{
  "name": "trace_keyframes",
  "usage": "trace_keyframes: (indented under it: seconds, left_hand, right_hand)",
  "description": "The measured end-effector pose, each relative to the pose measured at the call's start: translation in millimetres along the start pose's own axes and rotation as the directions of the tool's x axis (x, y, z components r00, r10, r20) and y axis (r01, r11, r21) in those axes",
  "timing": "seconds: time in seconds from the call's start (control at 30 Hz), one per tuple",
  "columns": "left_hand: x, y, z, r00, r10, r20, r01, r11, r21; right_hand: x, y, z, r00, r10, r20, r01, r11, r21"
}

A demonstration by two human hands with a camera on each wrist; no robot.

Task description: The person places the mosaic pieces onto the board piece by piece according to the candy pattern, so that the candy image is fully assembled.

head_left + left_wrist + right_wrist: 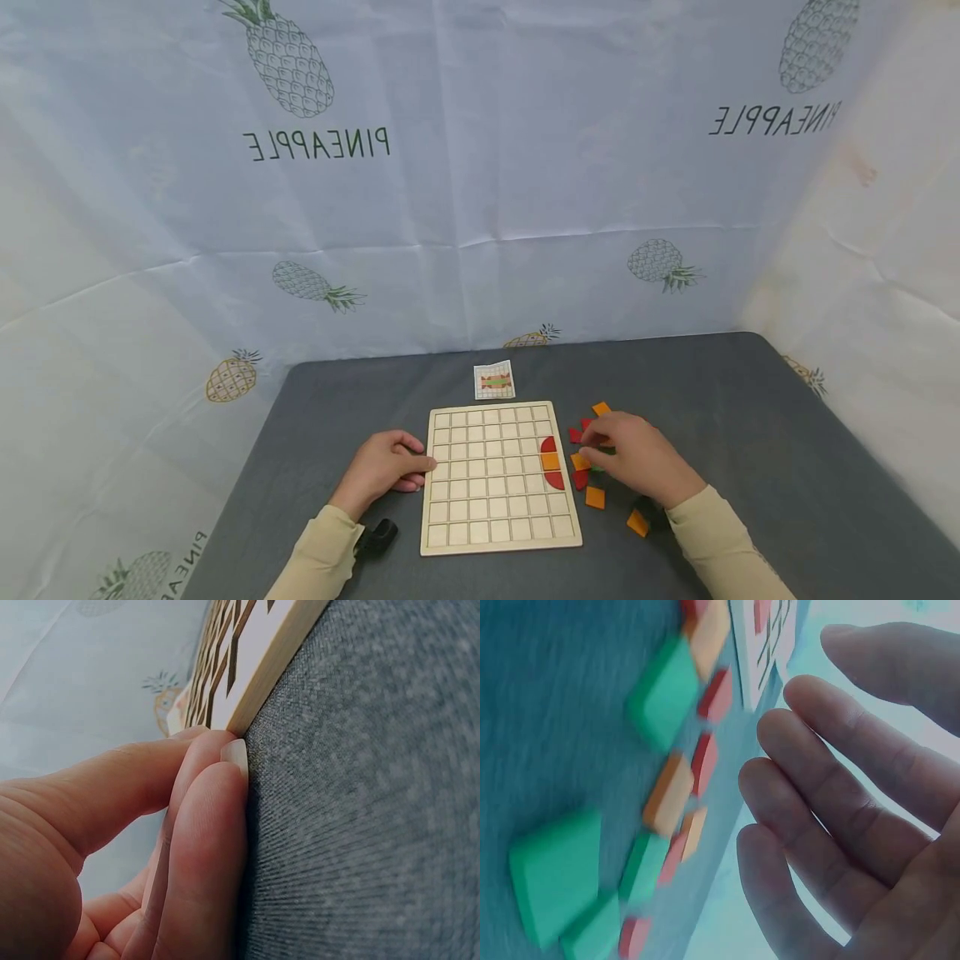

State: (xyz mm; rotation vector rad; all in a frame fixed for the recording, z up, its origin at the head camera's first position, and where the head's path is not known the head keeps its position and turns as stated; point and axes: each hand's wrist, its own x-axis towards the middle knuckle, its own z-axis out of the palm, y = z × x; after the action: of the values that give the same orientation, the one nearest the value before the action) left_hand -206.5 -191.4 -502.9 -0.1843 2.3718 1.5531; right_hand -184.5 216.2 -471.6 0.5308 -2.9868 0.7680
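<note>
A pale wooden grid board [487, 487] lies on the table. My left hand [378, 471] pinches its left edge between thumb and fingers; in the left wrist view the fingertips [206, 817] meet the board's edge [262, 679]. Along the board's right side, an orange square tile [551, 461] sits between two red rounded tiles [554, 481]. To the right of the board my right hand [637, 454] hovers over loose tiles, its fingers relaxed and holding nothing. Beneath it in the right wrist view are green tiles [664, 694], orange tiles [669, 795] and red tiles [716, 696].
A small printed pattern card [494, 381] lies behind the board. Loose orange tiles [595, 497] are on the dark grey table [375, 392]. A pineapple-printed cloth [480, 183] hangs behind and at the sides. Something black [378, 535] is by the left wrist.
</note>
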Motion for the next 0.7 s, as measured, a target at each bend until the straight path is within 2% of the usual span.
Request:
trace_keyframes:
  seconds: [0.1,0.3,0.7]
  left_hand:
    - [0.3,0.3,0.0,1.000,0.001,0.004,-0.001,1.000,0.001]
    - [2.1,-0.1,-2.0,1.000,-0.003,0.004,0.003,1.000,-0.002]
    - [1.1,-2.6,-2.9,0.999,0.013,0.033,-0.013,1.000,-0.016]
  right_hand:
    - [-0.2,8.4,-6.4,0.999,0.037,-0.006,-0.037,0.999,-0.005]
    - [1.5,18.5,-9.8,0.999,0.044,-0.005,-0.044,0.999,0.009]
    - [15.8,18.5,8.8,0.999,0.045,0.022,-0.045,0.999,-0.016]
